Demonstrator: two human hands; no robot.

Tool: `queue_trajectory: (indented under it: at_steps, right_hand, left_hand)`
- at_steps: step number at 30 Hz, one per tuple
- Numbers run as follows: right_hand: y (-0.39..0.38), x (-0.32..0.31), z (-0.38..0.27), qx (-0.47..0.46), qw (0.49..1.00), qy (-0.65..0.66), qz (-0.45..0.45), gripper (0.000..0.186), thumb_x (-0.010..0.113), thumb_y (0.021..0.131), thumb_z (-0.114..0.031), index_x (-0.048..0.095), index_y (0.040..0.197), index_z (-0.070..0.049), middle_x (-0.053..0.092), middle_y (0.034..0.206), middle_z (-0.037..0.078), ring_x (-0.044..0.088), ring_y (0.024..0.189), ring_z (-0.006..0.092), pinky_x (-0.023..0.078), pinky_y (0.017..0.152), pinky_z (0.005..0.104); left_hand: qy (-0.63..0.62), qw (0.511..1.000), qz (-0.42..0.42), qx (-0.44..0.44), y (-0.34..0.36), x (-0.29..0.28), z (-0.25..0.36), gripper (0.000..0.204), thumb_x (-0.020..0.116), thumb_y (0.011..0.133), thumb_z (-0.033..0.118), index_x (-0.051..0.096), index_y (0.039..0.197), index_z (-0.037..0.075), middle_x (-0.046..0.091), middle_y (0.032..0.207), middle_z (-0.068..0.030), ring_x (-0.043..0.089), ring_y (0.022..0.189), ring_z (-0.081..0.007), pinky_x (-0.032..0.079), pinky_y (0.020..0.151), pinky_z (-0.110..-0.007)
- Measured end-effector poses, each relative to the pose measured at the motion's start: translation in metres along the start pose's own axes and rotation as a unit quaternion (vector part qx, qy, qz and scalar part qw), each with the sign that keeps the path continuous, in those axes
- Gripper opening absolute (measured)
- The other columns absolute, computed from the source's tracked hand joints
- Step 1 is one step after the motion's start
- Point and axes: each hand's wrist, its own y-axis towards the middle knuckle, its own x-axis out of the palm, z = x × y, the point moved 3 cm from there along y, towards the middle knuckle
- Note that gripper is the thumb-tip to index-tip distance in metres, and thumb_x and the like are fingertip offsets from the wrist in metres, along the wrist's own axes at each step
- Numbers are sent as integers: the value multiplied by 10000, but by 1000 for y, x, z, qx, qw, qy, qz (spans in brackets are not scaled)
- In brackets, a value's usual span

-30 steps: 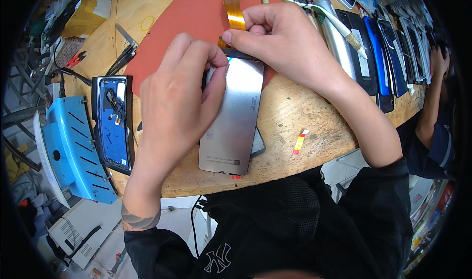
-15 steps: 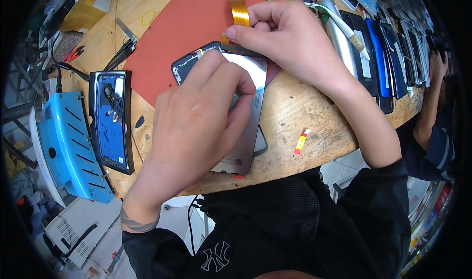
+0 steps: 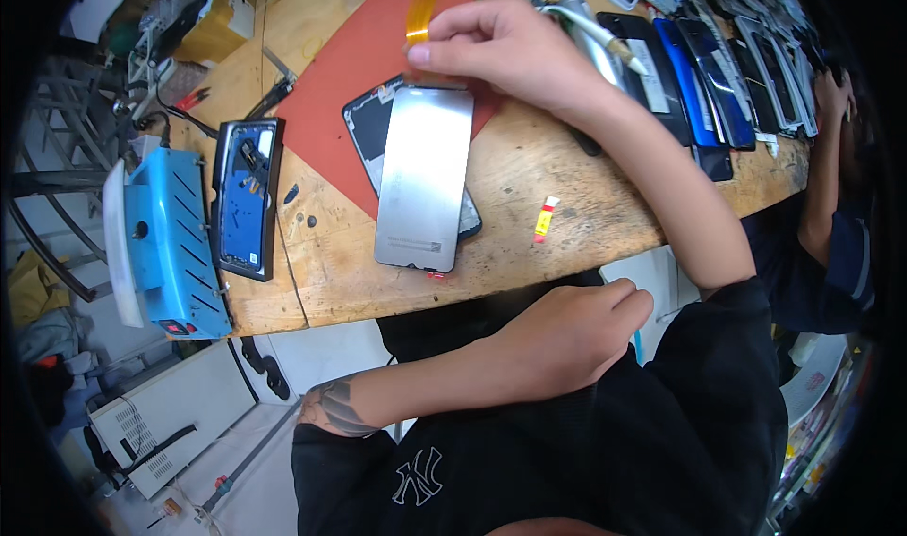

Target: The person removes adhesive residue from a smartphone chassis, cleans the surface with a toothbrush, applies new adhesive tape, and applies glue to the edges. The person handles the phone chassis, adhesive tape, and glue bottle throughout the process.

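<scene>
A silver-backed phone screen [image 3: 425,177] lies face down at a slant across a dark phone housing [image 3: 367,125], whose corner shows at its upper left. At the screen's far end my right hand [image 3: 501,50] pinches the orange ribbon cable [image 3: 420,17] between thumb and fingers, so the cable stands up. My left hand [image 3: 586,333] is over my lap, past the table's near edge, with its fingers curled closed. Whatever it may hold is hidden. A small yellow and red sticker strip [image 3: 545,221] lies on the wood, right of the screen.
A red mat [image 3: 316,111] covers part of the wooden table [image 3: 359,295]. To the left are a boxed blue phone back [image 3: 248,196] and a blue slotted machine [image 3: 179,243]. Phones [image 3: 694,73] line the right side, near a white-tipped brush [image 3: 605,35]. Another person's arm [image 3: 824,168] is far right.
My left hand has left the screen and swung right and down over my lap. My right hand still holds the ribbon cable. The silver back is now uncovered, and the view has shifted.
</scene>
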Motion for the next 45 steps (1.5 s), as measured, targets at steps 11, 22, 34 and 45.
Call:
queue_trajectory:
  at_steps: [11,22,34,45]
  right_hand:
    - [45,65,-3,-168,984,-55,9,142,761,769,-178,832,855,-90,793,836,130,770,789,296,593,740,479]
    - [22,66,-17,-140,987,-74,29,230,801,781,-188,827,944,-28,799,1005,192,778,1005,391,625,838,525]
    - [-12,21,0,-187,982,-16,11,245,780,927,-246,810,1049,-35,738,809,89,717,761,211,555,719,381]
    - [-77,-6,-31,106,985,-123,49,216,766,1019,-175,736,1130,8,681,745,3,628,658,49,500,566,253]
  left_hand:
    - [216,949,-164,-159,86,78,-81,272,717,913,51,737,1183,22,748,1184,-252,723,1128,-420,578,959,-470]
    - [248,895,-259,-266,136,102,-61,303,697,1004,118,725,1288,17,723,1314,-246,697,1220,-404,553,1039,-462]
    - [5,981,35,-193,-34,-36,48,294,762,997,92,773,1264,-30,824,1057,-162,802,930,-230,606,852,-313]
    - [266,835,407,-257,-86,-131,-19,500,913,864,151,712,1306,31,685,1021,-85,625,696,-153,535,651,-296]
